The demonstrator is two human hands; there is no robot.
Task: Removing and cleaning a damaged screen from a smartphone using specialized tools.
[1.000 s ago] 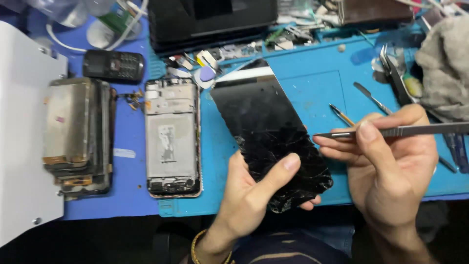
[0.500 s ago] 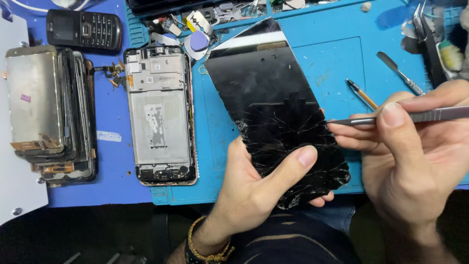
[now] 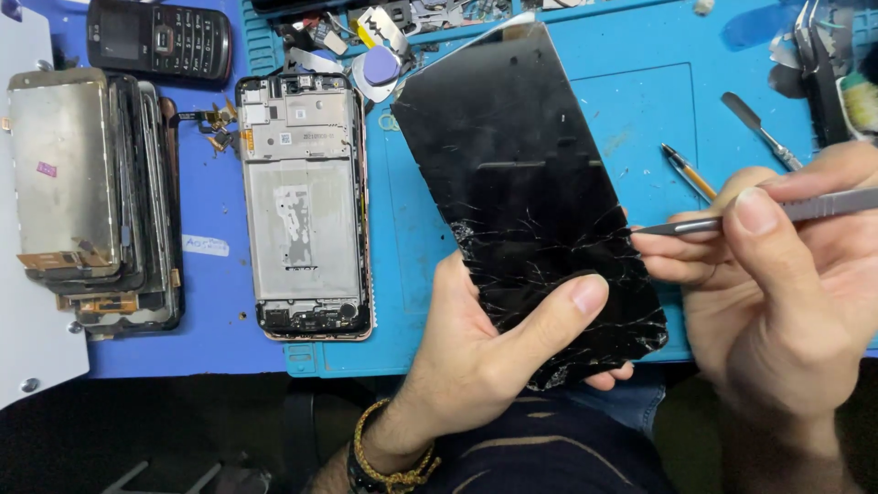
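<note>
Metal tool point(image 3: 786, 212) cut off at right edge; cracked screen's point(image 3: 530, 201) lower corner behind left-hand thumb.

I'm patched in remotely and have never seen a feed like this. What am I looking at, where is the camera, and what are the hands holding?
There is one picture, from a camera on the person's head, looking down at a blue work mat. The left hand grips the lower end of a cracked black phone screen. The right hand holds a thin metal tool, its tip at the screen's right edge. On the surface lie an opened phone frame, a stack of old screens, a black keypad phone, and spare tools at the right.
</note>
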